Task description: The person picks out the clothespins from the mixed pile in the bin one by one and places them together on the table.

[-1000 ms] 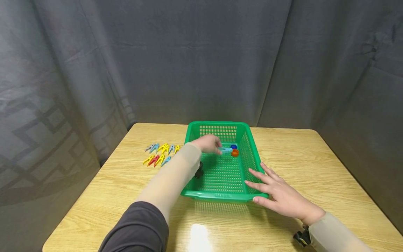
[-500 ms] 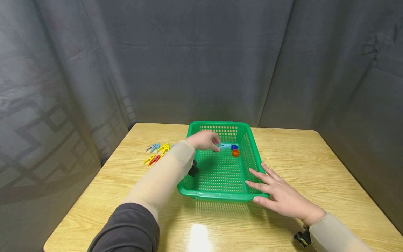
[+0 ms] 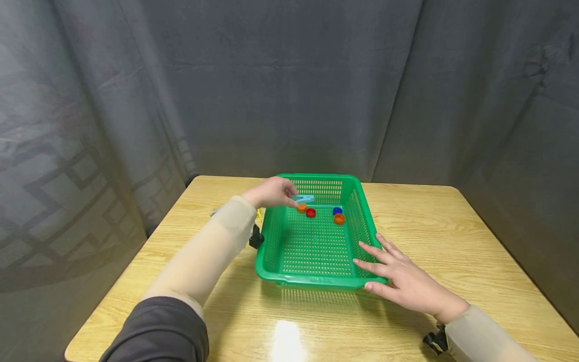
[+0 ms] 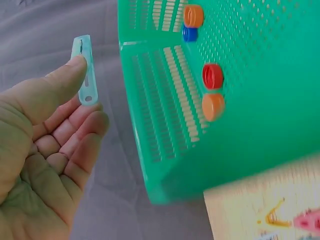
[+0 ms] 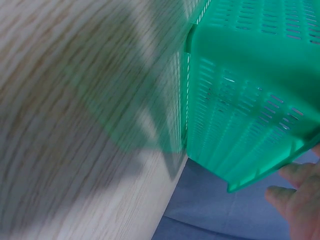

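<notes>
Between thumb and fingertips, my left hand (image 3: 272, 192) pinches a light blue clothespin (image 3: 304, 198). The hand is over the far left part of a green plastic basket (image 3: 316, 280). In the left wrist view the clothespin (image 4: 86, 70) shows edge-on, apart from the basket wall. On the basket floor lie two orange bottle caps (image 3: 301, 207), a red cap (image 3: 310, 213) and a blue cap (image 3: 337, 211). My right hand (image 3: 409, 282) rests on the basket's near right corner, fingers spread over the rim.
The basket stands on a wooden table (image 3: 420, 216) before a grey curtain (image 3: 289, 90). Clothespins left of the basket are mostly hidden by my left arm; a yellow one (image 3: 259, 214) peeks out. The left wrist view shows a blurred red clothespin (image 4: 307, 220).
My left hand has moved left and a little up with the clothespin, uncovering a red and an orange cap. The left arm now covers most table clothespins. My right hand has stayed in place.
</notes>
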Demonstrator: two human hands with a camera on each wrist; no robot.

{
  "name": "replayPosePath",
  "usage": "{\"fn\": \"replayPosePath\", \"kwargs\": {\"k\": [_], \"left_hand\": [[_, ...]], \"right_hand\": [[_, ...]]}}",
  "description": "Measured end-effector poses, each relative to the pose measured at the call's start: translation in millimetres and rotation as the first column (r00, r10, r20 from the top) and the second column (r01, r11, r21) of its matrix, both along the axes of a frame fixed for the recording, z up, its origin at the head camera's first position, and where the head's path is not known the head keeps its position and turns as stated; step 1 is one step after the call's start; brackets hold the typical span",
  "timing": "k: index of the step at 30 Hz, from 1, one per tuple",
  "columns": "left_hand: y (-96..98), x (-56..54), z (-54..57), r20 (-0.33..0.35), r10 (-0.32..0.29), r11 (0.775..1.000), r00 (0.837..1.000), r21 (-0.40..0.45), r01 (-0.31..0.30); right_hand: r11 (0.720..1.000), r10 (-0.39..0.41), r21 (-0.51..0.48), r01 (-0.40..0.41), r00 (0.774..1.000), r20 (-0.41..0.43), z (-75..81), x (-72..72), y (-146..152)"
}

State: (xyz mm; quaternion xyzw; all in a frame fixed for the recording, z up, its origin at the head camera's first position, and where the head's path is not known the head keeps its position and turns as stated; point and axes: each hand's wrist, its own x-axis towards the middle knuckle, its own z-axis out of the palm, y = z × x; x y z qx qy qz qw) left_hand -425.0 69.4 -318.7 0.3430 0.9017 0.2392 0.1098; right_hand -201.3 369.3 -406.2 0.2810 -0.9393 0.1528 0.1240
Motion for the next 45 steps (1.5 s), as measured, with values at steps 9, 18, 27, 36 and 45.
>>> {"fn": "replayPosePath", "kwargs": {"k": [9,18,27,36,45], "left_hand": [[-47.6,-4.5,3.1,-0.001,0.092,0.994,0.996,0.054,-0.092],[-99.7,-9.1,-10.4,0.085,0.244,0.963,0.966,0.096,-0.252],[-150.1,-7.8,-38.1,0.14,0.37,0.918,0.918,0.097,-0.384],[-194.0,-4.9,-72.0,0.145,0.532,0.84,0.834,0.039,-0.542],[-213.6,-1.9,-96.2,0.107,0.601,0.799,0.792,-0.059,-0.598]], "right_hand": [[1.0,-0.003,-0.002,0.003,1.0,0.005,-0.2,0.1,1],[1.0,0.004,-0.009,-0.004,1.0,0.01,-1.0,-0.4,-1],[1.0,0.004,-0.012,-0.004,1.0,0.019,0.6,-1.3,-1],[1.0,0.004,-0.021,-0.004,1.0,0.013,0.1,-0.6,1],[1.0,-0.003,-0.019,0.003,0.999,0.035,2.5,1.5,1]]}}
